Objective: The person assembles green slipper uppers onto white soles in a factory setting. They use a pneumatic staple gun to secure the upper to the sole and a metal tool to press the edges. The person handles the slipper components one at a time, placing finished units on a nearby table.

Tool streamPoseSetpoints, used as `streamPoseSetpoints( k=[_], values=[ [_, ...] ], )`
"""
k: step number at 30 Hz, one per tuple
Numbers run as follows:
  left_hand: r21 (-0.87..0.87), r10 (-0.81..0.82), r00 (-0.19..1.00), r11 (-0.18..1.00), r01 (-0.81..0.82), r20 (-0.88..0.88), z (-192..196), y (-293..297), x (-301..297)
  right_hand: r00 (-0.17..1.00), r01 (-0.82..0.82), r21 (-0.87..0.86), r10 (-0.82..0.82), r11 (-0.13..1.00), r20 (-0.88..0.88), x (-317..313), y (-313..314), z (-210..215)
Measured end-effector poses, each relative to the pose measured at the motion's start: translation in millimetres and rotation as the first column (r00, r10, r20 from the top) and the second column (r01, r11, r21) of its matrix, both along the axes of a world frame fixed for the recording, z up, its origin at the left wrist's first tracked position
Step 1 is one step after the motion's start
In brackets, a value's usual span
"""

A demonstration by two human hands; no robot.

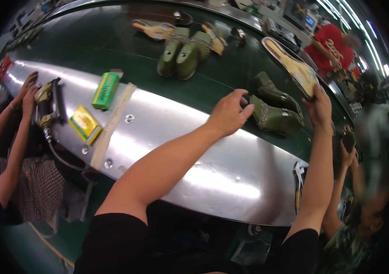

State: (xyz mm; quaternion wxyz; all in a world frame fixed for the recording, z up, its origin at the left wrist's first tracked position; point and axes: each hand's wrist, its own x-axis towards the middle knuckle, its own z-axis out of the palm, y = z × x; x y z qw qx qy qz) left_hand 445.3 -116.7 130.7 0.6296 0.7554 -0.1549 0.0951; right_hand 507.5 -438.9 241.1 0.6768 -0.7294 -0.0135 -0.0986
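My right hand (320, 107) grips a tan, sandal-shaped shoe sole (290, 64) by its near end, holding it raised above the green belt. Two olive-green shoe lasts lie on their sides below it: a nearer last (276, 118) with a glittery band across it, and a farther last (277, 95) beside it. Just left of the nearer last is my left hand (231, 113), its thumb and fingers curved and apart with nothing visible between them. The fingertips come close to that last; whether they touch it I cannot tell.
More green lasts (186, 54) and tan soles (158, 30) stand farther up the belt. A green box (106, 90), a yellow box (85, 124) and pliers (298, 180) lie on the metal ledge (190, 155). Co-workers are at left, right and far right; the left one handles a pneumatic tool (44, 104).
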Motion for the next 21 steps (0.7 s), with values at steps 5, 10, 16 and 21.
streamPoseSetpoints(
  k=[5, 10, 16, 21],
  values=[
    [-0.25, -0.121, 0.992, 0.96, 0.126, 0.038, -2.7, 12.1, -1.3, 0.994, -0.108, 0.044, 0.109, 0.993, -0.025, -86.1, 63.7, -5.3],
    [-0.138, -0.227, 0.968, 0.961, 0.241, 0.108, 7.0, 12.7, -12.9, 0.989, -0.137, 0.027, 0.138, 0.99, -0.046, -136.3, 78.5, -36.5],
    [-0.024, -0.096, 0.872, 0.992, 0.122, 0.48, 4.5, 8.7, -14.5, 0.96, -0.274, -0.179, 0.256, 0.945, -0.116, -146.2, 64.6, -45.3],
    [0.218, -0.285, 0.585, 0.958, 0.184, 0.759, 20.7, 3.1, -25.2, 0.965, -0.209, -0.655, 0.26, 0.727, -0.02, -162.1, 93.8, -59.3]
  ],
)
